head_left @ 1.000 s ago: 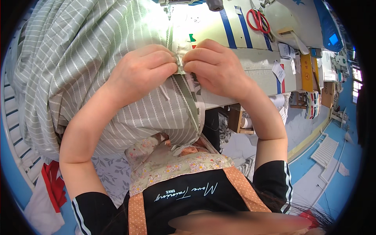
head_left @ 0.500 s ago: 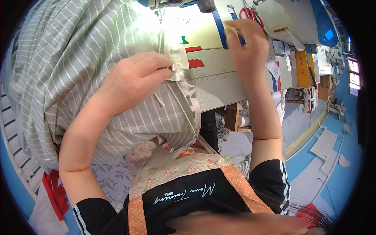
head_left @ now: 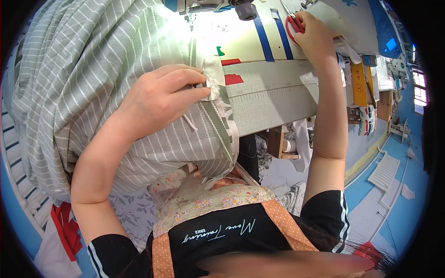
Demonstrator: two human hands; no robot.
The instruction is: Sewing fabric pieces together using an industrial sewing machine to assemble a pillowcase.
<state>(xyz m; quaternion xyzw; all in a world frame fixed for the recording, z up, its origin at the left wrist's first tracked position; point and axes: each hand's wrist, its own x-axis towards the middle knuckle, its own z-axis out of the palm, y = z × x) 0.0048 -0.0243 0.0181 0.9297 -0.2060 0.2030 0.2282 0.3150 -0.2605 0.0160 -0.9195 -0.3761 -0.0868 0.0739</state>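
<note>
A large grey-green fabric (head_left: 92, 60) with white stripes drapes over the work table (head_left: 271, 95) and my lap. My left hand (head_left: 160, 97) is closed in a pinch on its right edge, where a white frayed strip (head_left: 211, 83) runs. A thin pale strip (head_left: 190, 123) hangs just below that hand. At the table's far right, my right hand (head_left: 317, 41) has its fingers closed around the red handles of the scissors (head_left: 290, 27). The scissors lie with their blades pointing away from me, and my fingers partly cover the handles.
The sewing machine's lit head (head_left: 245, 9) overhangs the fabric at the top. Blue tape strips (head_left: 264, 39) and a printed measuring scale mark the table. Right of my forearm are a yellow box (head_left: 359, 85) and the machine's blue control panel (head_left: 387, 39). A wooden shelf (head_left: 276, 143) sits below the table edge.
My right hand has moved right and away from me, onto the scissors' handles. My left hand keeps its pinch on the fabric edge, with only a slight shift.
</note>
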